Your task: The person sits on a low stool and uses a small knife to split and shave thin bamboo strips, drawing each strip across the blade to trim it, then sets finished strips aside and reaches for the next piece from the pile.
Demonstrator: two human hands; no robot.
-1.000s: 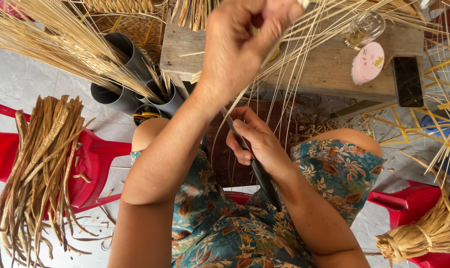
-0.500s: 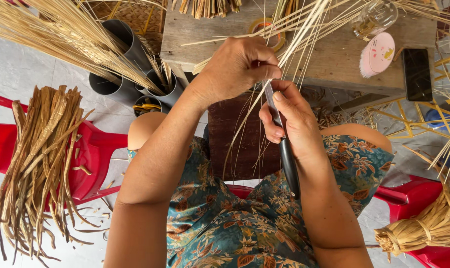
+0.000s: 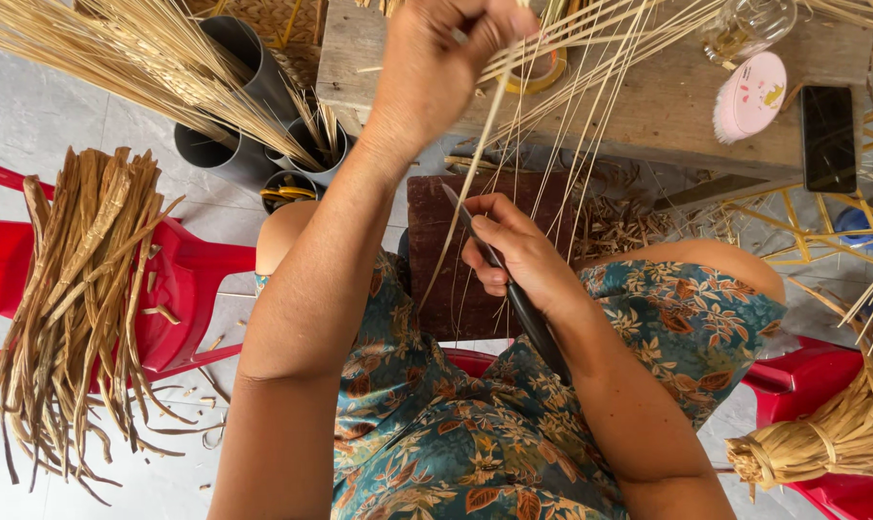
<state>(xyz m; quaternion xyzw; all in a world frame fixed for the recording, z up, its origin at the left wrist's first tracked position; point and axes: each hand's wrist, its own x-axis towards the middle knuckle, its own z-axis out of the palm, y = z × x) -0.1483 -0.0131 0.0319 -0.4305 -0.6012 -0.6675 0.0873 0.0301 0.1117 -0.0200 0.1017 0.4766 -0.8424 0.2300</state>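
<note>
Left hand (image 3: 436, 67): raised over the surface (image 3: 648, 106), fingers pinched on a straw (image 3: 465, 188)
Right hand (image 3: 518, 250): fingers closed round a knife (image 3: 499, 265), blade touching the straw
Straw: slants from the left hand down over a dark board (image 3: 436, 241) on the lap
Left: bundle (image 3: 71, 289) on a red chair (image 3: 186, 289)

Left hand (image 3: 436, 67) pinches a thin straw strip (image 3: 461, 193) up high over the wooden bench (image 3: 648, 106); right hand (image 3: 518, 255) presses the knife (image 3: 499, 265) against it.
</note>
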